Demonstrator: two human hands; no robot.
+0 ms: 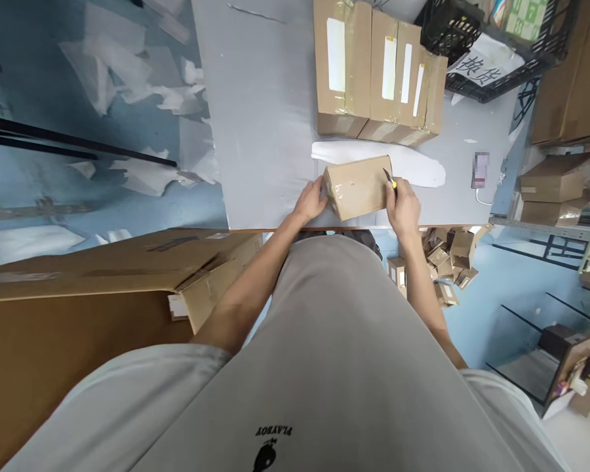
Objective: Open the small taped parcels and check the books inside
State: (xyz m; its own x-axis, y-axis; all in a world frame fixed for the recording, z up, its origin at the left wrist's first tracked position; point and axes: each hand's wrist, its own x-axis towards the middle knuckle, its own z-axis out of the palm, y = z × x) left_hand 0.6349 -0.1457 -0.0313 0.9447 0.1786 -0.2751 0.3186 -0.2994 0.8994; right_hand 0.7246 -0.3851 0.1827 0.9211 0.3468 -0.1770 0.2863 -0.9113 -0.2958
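Note:
A small brown cardboard box [361, 188] sits slightly tilted near the front edge of the grey table, with shiny clear tape around its left end. My left hand [311, 202] grips that left end, its fingers against the side of the box. In my right hand [404, 208] is a utility knife [392, 183] with a yellow and black handle. Its dark blade points up and left, over the right end of the box. My right fingers are closed around the handle, close to the box's right side. Behind the box lies a long white sheet [413, 165], partly covered by it.
Several taped boxes with white labels [344, 65] stand in a row at the back. Black crates [452, 29] are at the back right. A phone-like device [480, 169] with a white cable lies at right. A large open carton [78, 282] stands left of me.

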